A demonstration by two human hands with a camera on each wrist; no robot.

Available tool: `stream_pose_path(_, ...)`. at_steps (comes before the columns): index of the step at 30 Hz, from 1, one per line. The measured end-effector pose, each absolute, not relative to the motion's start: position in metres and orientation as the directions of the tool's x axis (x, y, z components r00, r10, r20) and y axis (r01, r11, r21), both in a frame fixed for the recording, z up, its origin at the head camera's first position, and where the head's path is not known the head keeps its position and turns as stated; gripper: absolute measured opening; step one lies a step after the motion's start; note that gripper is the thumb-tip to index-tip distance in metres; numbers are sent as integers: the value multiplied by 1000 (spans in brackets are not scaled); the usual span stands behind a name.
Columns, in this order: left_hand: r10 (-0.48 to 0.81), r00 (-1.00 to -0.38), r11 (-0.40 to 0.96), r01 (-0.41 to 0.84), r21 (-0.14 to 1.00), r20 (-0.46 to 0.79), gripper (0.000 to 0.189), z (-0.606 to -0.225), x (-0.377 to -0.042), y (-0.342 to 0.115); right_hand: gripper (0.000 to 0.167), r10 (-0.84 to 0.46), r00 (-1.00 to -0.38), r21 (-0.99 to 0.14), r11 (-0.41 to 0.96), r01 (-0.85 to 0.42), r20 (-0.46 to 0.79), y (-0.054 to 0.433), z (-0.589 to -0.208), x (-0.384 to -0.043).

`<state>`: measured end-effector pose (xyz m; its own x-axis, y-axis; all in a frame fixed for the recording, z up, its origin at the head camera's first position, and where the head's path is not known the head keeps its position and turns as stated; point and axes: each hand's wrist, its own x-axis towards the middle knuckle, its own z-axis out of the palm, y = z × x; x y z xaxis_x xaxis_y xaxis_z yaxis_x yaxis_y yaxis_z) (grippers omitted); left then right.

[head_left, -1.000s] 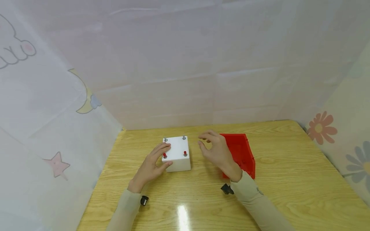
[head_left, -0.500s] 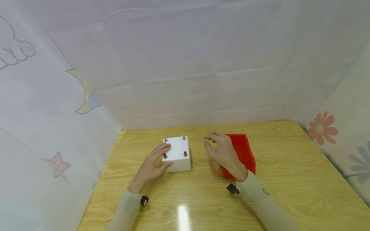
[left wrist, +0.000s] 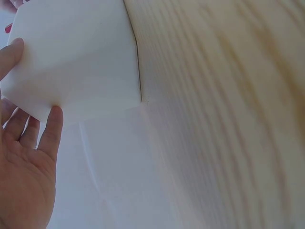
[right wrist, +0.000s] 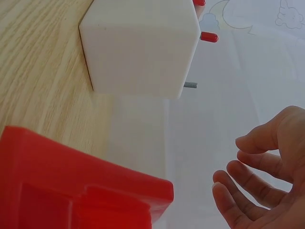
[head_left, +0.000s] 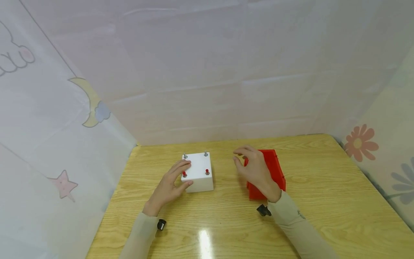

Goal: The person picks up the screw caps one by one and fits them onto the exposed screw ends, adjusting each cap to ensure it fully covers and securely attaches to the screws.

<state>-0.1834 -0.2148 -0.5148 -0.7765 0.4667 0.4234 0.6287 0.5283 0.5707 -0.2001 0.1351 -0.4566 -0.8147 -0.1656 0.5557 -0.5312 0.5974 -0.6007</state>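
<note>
A white box (head_left: pixel 201 166) stands on the wooden table with a bolt at each corner of its top. Red caps (head_left: pixel 207 171) cover the two near bolts; the far bolts (head_left: pixel 206 154) show bare metal. My left hand (head_left: pixel 169 185) holds the box around its near left corner, thumb at the front face and fingers reaching over the left edge. In the left wrist view its fingertips rest on the white surface. Over the left side of a red bin (head_left: pixel 276 172) hovers my right hand (head_left: pixel 255 169), fingers loosely bent. Nothing shows between them in the right wrist view.
The wooden table (head_left: pixel 213 219) ends at a pale cloth wall (head_left: pixel 194 90) behind the box. Patterned cloth hangs along the left and right sides. A small black camera mount (head_left: pixel 263 210) sits at the right wrist, another (head_left: pixel 161 225) at the left.
My right hand has drifted right, away from the white box, and now overlaps more of the red bin. My left hand and the box keep their places.
</note>
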Motion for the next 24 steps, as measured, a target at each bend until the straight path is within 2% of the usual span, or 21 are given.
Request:
stream_pose_path(8, 467, -765, 522, 644, 559, 444, 61, -515, -183, -215, 13, -156, -810, -594, 605, -531, 565, 141, -458, -201)
stream_pose_path(24, 465, -787, 534, 614, 581, 405, 62, -513, -181, -214, 14, -129, -825, -617, 602, -507, 551, 152, -466, -208)
